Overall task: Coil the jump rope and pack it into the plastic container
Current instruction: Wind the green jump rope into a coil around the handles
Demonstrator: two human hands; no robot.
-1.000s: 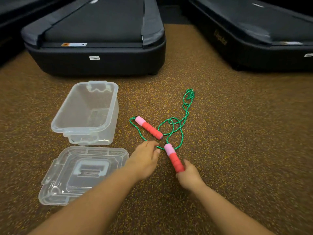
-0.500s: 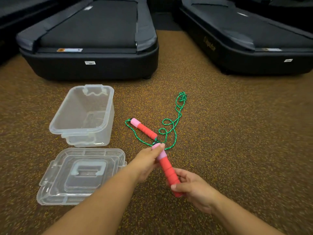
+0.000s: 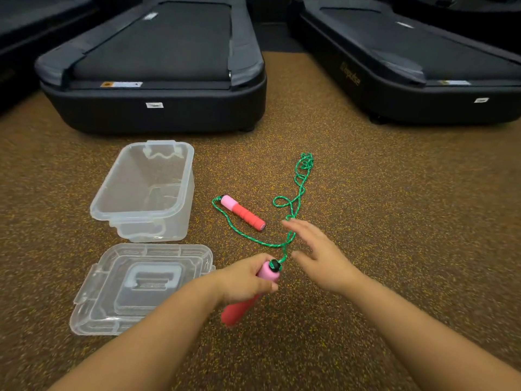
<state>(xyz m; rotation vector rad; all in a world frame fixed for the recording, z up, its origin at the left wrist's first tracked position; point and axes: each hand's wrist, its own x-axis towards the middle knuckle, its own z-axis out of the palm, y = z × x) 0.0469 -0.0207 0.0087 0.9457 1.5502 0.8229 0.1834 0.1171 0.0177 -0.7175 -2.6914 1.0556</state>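
Observation:
My left hand (image 3: 245, 277) is closed around one red and pink jump rope handle (image 3: 239, 304), lifted off the floor with its pink end up. The green rope (image 3: 296, 190) runs from that handle across the floor in loose loops. The second red and pink handle (image 3: 243, 212) lies on the carpet beside the container. My right hand (image 3: 318, 253) hovers open, fingers spread, just right of the rope near the held handle. The clear plastic container (image 3: 146, 190) stands open and empty at the left. Its clear lid (image 3: 141, 286) lies flat in front of it.
Two dark treadmills stand at the back: one (image 3: 158, 66) right behind the container, another (image 3: 417, 63) at the right. A third dark machine edge (image 3: 17, 52) shows at far left. Brown speckled carpet (image 3: 394, 207) covers the floor.
The handle passed from my right hand to my left hand. My right hand let go, opened and moved toward the rope. The rope near the handle got pulled straighter.

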